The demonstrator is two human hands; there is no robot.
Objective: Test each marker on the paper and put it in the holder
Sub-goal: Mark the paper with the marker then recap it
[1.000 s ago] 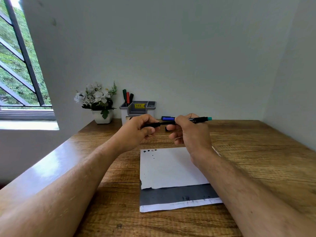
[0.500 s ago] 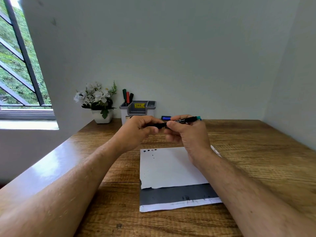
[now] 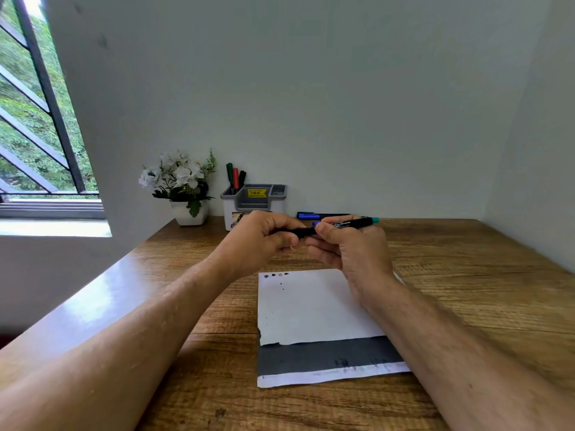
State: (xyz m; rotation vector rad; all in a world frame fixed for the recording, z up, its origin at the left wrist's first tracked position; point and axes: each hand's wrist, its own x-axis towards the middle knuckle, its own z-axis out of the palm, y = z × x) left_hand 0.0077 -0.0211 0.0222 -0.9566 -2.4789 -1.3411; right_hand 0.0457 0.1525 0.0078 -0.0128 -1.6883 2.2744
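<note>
Pale walls close in behind a wooden desk, with a barred window off to my left. Both of my hands are raised above the paper and share one black marker with a teal end, held level over the far edge of the sheet. My left hand has its fingers curled around the marker's left end, which is buried in the fist, so I cannot see whether that end is a cap or a tip. My right hand pinches the barrel between thumb and fingers; only the right stretch and the teal end stick out. Print on the barrel is too small to read.

Behind my hands lies one blue marker flat on the desk, partly hidden by my right fingers. At the wall stands the grey holder, with three markers upright in its left compartment: green, red and a dark one, possibly black. Its lower front is covered by my left hand. Counted, that makes five markers.

Four small ink marks sit at the paper's top left corner, with a few specks below. A dark grey sheet shows under the paper's torn lower edge. One white pot of white flowers stands left of the holder.
</note>
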